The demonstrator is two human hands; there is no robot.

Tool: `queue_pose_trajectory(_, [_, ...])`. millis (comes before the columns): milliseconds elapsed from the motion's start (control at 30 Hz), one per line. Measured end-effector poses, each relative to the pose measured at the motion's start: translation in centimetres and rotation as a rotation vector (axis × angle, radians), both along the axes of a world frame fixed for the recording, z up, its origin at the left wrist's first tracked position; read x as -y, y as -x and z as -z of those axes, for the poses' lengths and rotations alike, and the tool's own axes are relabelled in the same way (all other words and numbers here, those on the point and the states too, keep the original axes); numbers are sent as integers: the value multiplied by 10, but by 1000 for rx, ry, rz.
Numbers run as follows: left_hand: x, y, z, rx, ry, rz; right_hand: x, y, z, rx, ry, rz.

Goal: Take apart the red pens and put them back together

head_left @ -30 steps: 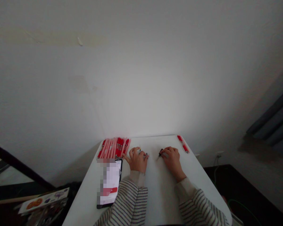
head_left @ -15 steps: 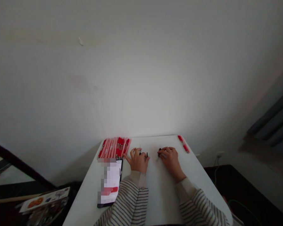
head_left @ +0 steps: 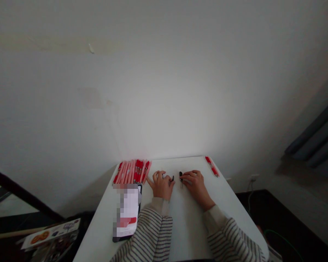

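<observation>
My left hand point(head_left: 161, 187) is low over the white table, thumb and index finger pinching a small dark piece point(head_left: 173, 178) whose tip sticks out. Across a narrow gap, my right hand point(head_left: 196, 182) grips a short black piece point(head_left: 180, 174) between thumb and fingers. Both pieces are too small to name, and my fingers partly cover them. Left of my left hand lies a row of several red and pink pens point(head_left: 131, 171), side by side. A red pen with a pink part point(head_left: 212, 166) rests at the table's right edge.
A phone point(head_left: 130, 211), its screen lit and partly blurred out, lies beside my left forearm. The white table point(head_left: 190, 233) meets a pale wall point(head_left: 164, 91) at the back. A container with a printed card point(head_left: 51, 233) stands low on the left; a wall socket point(head_left: 254, 177) is at right.
My hands have come slightly closer together. The black piece in my right hand now stands more upright and shows more clearly. Pens and phone keep their places.
</observation>
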State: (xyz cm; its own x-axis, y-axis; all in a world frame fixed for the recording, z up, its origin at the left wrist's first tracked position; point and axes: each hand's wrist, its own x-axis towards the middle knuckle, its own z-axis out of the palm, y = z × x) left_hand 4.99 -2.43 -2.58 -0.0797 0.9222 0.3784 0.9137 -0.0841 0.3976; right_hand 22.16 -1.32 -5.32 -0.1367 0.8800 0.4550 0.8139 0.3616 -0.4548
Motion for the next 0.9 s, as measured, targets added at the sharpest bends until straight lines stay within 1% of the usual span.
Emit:
queue_pose_trajectory(300, [-2, -4, 1, 27, 56, 72, -3, -1, 4, -15, 4, -8])
queue_pose_trajectory(400, [-1, -6, 1, 35, 50, 91, -4, -2, 5, -18, 10, -13])
queue_pose_trajectory(567, [-1, -6, 3, 57, 45, 49, -3, -1, 4, -24, 16, -23])
queue_pose_trajectory(733, [0, -5, 3, 51, 5, 50, -2, -2, 3, -40, 11, -30])
queue_pose_trajectory(900, [-1, 4, 4, 36, -23, -40, -4, -3, 5, -64, 10, -13])
